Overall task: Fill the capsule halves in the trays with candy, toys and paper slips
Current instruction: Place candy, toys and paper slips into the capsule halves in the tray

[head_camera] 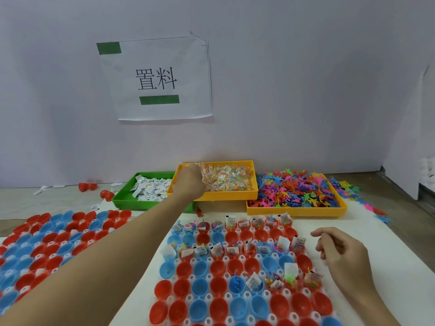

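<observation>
My left hand point(189, 182) reaches far forward into the yellow candy bin point(231, 195) and grips clear candy packets point(227, 177). My right hand point(341, 252) hovers with loosely curled fingers, holding nothing, at the right edge of the near capsule tray point(235, 300). That tray holds red and blue capsule halves; several in the far rows and at the right carry candy, toys and slips. A second tray of capsule halves point(47, 243) lies at the left, partly under my left forearm.
A green bin of paper slips point(143, 188) stands left of the candy bin. A yellow bin piled with coloured rubber toys point(296, 196) stands at the right, with toys spilled beside it. Loose red capsule halves point(87, 186) lie near the wall. A paper sign point(156, 78) hangs above.
</observation>
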Motion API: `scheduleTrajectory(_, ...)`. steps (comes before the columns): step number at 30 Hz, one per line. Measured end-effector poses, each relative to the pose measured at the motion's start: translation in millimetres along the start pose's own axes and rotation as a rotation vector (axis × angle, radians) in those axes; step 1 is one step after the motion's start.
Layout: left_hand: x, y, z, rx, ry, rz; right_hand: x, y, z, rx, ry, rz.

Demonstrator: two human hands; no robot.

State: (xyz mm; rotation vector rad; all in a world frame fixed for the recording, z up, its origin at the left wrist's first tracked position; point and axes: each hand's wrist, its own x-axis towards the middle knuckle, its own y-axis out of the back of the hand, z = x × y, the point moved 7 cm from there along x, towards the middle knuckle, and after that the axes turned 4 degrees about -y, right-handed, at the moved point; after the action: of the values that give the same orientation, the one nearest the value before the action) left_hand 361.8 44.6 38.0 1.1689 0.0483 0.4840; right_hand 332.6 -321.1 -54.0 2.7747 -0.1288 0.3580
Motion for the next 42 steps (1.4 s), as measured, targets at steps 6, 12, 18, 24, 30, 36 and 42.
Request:
scheduleTrajectory(6,-16,23,6,-0.316,-0.023,0.215,1,0,1,0.011,-0.016,0.010)
scheduleTrajectory(12,-98,30,14,-0.892,0.037,0.129,-2,1,1,0.050,-0.041,0.009)
scheduleTrajectory(18,-178,22,8,-1.076,0.138,0.068,-12,16,-11,0.073,-0.007,0.139)
scheduleTrajectory(24,-216,13,10,-1.216,0.138,0.027,-29,12,-65,-0.037,0.201,0.124)
scheduleTrajectory(30,-226,6,27,-1.229,0.086,-0.059,-70,-40,-130,-0.040,0.353,-0.354)
scheduleTrajectory(36,-230,7,35,-1.241,0.046,-0.078,-86,-69,-141,-0.076,0.280,-0.557)
scheduleTrajectory(42,-229,9,34,-1.184,0.018,-0.061,-86,-74,-138,-0.010,0.214,-0.519)
